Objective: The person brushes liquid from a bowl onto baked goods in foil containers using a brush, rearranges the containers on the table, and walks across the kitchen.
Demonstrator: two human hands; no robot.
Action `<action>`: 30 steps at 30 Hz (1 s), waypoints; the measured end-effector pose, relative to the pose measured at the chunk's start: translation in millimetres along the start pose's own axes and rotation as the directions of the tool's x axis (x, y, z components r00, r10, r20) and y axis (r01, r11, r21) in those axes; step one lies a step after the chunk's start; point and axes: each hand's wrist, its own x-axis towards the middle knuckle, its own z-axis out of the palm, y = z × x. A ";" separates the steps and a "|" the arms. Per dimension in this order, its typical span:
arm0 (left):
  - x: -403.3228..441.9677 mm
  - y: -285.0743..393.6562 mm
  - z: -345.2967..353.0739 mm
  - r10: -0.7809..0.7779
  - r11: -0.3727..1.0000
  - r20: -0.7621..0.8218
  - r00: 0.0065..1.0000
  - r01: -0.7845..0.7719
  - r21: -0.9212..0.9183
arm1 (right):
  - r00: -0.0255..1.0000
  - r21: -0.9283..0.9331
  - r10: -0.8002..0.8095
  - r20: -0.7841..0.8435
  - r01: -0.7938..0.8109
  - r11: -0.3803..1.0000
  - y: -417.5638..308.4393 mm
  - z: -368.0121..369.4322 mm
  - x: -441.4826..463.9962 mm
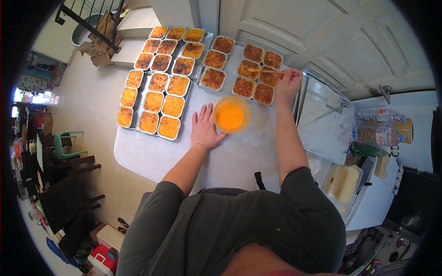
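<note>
I wore the one camera on my head, and it looked forward and steeply down over my shirt point(239, 221) from the near edge of the table point(149, 158). From close above, it took in my left hand point(205, 130) and right hand point(290, 81) together. Its wide, dark-rimmed view reached past the far edge to the door point(294, 23) and past the left edge to the floor point(94, 94).

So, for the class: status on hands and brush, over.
Right hand holding brush, tip at a tin. Left hand spread on table, beside bowl. Nothing visibly blocking the brush.
</note>
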 end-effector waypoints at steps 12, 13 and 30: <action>0.5 -1.0 1.6 -0.002 1.000 0.002 1.000 0.002 0.009 | 0.998 -0.041 -0.031 0.063 0.033 0.999 -2.4 8.0 21.4; 0.5 -1.4 1.8 -0.001 1.000 0.003 1.000 0.001 0.016 | 0.995 -0.043 -0.053 0.083 0.057 0.997 2.6 12.5 22.3; 1.4 1.3 -4.1 -0.007 1.000 0.017 1.000 0.007 0.012 | 0.876 -0.249 -0.397 0.274 0.464 0.850 -4.2 -11.1 -15.3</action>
